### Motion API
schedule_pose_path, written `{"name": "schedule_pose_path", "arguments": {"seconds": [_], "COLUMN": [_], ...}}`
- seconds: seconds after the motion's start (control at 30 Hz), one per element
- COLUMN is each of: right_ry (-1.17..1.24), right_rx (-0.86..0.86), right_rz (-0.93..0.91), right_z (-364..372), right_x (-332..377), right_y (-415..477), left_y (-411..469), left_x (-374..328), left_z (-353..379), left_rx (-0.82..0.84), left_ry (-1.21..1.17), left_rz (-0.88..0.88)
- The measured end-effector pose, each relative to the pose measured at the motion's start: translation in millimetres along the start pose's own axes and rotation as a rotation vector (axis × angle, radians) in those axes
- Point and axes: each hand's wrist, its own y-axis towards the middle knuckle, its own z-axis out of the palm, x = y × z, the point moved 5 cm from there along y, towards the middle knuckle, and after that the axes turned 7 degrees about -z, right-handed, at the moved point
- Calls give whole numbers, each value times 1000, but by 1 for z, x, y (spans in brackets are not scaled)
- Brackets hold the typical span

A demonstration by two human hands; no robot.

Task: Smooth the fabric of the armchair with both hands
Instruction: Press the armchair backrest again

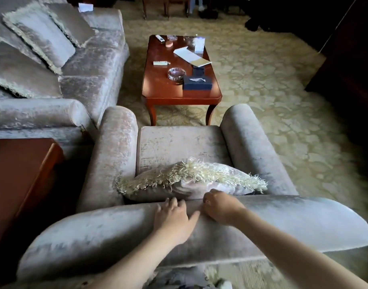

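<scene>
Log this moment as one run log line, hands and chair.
left hand: flat on grey velvet armchair backrest top | right hand: curled, knuckles on same fabric | fringed cushion: on seat

Standing behind the armchair, looking down over its rolled back top. My left hand lies flat on the back top, fingers spread, thumb out toward the other hand. My right hand sits just beside it, fingers curled and knuckles up, pressing the velvet at the front edge of the back. Just beyond both hands, a fringed cushion leans on the armchair seat against the back. Beyond the armchair stands a wooden coffee table; a sofa sits off the armchair's left arm.
</scene>
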Motion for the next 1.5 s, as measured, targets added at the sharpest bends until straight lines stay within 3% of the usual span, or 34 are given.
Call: {"name": "schedule_pose_path", "arguments": {"seconds": [0.17, 0.3, 0.63, 0.87, 1.1, 1.23, 1.33, 1.4, 1.5], "right_ry": [-64, -43, -107, -152, -148, -115, -42, 33, -20], "right_rx": [-75, -180, -138, -107, -62, -6, -9, -44, -130], "right_rz": [143, 245, 295, 312, 355, 291, 190, 46, -286], "right_z": [-22, -29, -17, -19, -17, -13, -9, -16, -30], "right_x": [-130, -184, -203, -203, -200, -195, -189, -180, -171], "right_y": [-52, -78, -75, -78, -68, -65, -62, -62, -71], "left_y": [-9, -4, 1, 13, 21, 16, 7, 7, 5], "left_x": [-128, -152, -160, -164, -156, -153, -151, -154, -153], "left_z": [34, 36, 43, 42, 38, 38, 29, 20, 16], "left_rx": [7, -17, 36, 187, 170, 105, -98, -234, -250], "left_ry": [0, 5, 78, 111, 99, 114, 66, 24, -52], "left_rz": [87, 29, 59, 113, 133, 97, 162, 188, 179]}}
